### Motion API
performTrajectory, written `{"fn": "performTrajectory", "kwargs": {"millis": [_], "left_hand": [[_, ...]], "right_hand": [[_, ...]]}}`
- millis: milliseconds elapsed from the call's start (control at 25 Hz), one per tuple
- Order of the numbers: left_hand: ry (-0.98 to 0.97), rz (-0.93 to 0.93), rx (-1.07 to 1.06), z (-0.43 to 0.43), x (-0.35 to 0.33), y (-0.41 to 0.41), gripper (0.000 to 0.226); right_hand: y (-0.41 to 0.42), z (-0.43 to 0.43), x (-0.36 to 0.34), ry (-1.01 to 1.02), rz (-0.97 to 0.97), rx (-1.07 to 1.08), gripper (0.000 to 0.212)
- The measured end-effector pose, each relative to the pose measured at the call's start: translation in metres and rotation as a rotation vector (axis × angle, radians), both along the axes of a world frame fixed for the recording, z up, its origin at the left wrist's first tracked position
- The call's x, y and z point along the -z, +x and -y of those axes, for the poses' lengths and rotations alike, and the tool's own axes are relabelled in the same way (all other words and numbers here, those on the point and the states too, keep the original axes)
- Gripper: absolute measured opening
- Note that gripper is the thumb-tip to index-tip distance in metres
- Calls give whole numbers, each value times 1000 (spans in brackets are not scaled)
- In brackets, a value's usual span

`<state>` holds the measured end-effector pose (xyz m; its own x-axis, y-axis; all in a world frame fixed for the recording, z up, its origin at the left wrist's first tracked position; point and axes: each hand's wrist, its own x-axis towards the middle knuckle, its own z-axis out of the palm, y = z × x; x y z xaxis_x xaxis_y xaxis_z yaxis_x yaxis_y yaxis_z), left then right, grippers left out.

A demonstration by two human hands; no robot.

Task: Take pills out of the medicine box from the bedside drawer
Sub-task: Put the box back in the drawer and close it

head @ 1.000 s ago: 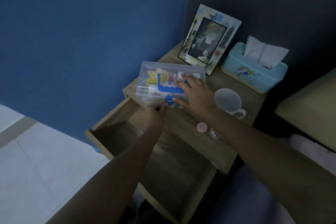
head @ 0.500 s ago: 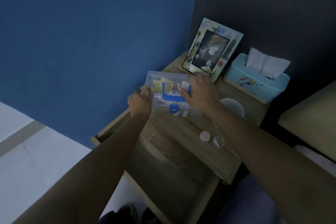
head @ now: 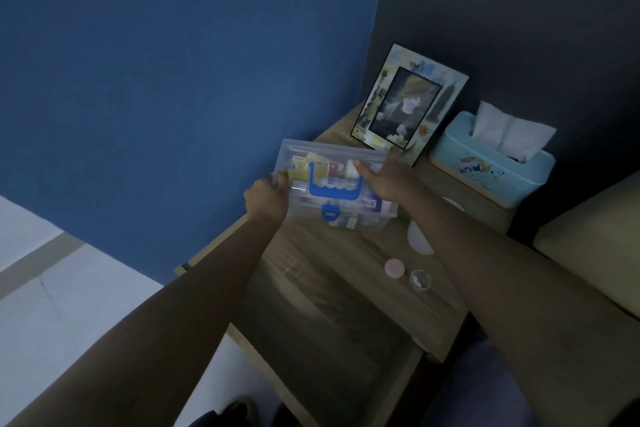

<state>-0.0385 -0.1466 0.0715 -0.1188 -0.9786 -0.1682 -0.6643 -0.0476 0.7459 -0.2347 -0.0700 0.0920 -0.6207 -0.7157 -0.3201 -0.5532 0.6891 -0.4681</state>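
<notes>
A clear plastic medicine box [head: 332,163] with a blue handle and blue latch is held over the left part of the wooden bedside table [head: 346,260]. Coloured packets show through its lid. My left hand [head: 266,198] grips its left end. My right hand [head: 384,180] holds its right end, thumb on the lid. The lid is shut. The open drawer [head: 311,340] lies below, dark inside, partly hidden by my left forearm.
On the table top stand a picture frame [head: 408,100], a light blue tissue box [head: 491,166] and a white mug [head: 419,239] partly behind my right arm. A pink cap [head: 394,268] and a small clear cup [head: 420,280] sit near the front edge. A bed edge is at right.
My left hand has moved from the box's front latch to its left end. Both hands now hold the box by its ends. The view has shifted slightly.
</notes>
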Motion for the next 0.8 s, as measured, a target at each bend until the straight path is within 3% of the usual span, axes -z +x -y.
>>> {"fn": "performTrajectory", "kwargs": {"millis": [160, 360, 800], "left_hand": [[-80, -4, 10, 10, -22, 23, 56], [-125, -54, 53, 9, -49, 56, 48], [126, -78, 297, -64, -20, 146, 32]], "right_hand": [[31, -11, -21, -94, 12, 49, 96], [93, -45, -40, -323, -43, 328, 97], [206, -169, 8, -432, -41, 453, 87]]}}
